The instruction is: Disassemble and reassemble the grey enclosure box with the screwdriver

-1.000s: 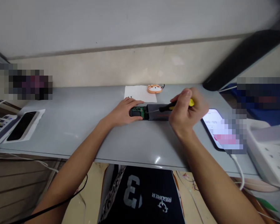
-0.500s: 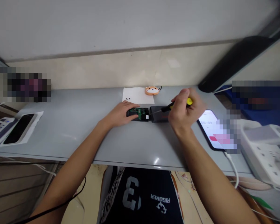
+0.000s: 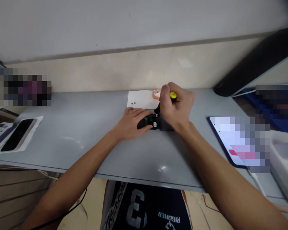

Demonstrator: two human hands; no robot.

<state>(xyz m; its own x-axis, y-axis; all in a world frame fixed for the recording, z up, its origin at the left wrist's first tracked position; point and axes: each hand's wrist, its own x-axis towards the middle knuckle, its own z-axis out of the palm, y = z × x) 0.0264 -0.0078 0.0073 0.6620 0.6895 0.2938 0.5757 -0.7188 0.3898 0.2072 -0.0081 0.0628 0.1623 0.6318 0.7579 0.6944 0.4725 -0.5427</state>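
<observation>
My left hand (image 3: pixel 132 125) grips a black device with an exposed green circuit board (image 3: pixel 154 125), thumb on the near side and fingers on the far side. In my right hand (image 3: pixel 179 107) is a screwdriver (image 3: pixel 173 95) with a yellow and black handle, held in a closed fist and tilted. Its dark shaft points down at the right end of the device; the tip is hidden. A dark grey casing (image 3: pixel 165 126) lies against that end, partly covered by my right hand. Two small dark screws (image 3: pixel 133 103) rest on white paper (image 3: pixel 141 95) behind the device.
An orange animal-faced case (image 3: pixel 156 94) sits on the paper, partly hidden by my right hand. A lit phone (image 3: pixel 227 137) with a cable lies at right beside a white power strip (image 3: pixel 284 159). A dark phone (image 3: pixel 18 134) lies at left. The table's front edge (image 3: pixel 144 183) runs before me.
My right hand has moved left with the screwdriver, which now stands steeper over the device's end. My left fingers reach further along the device. The view has shifted slightly.
</observation>
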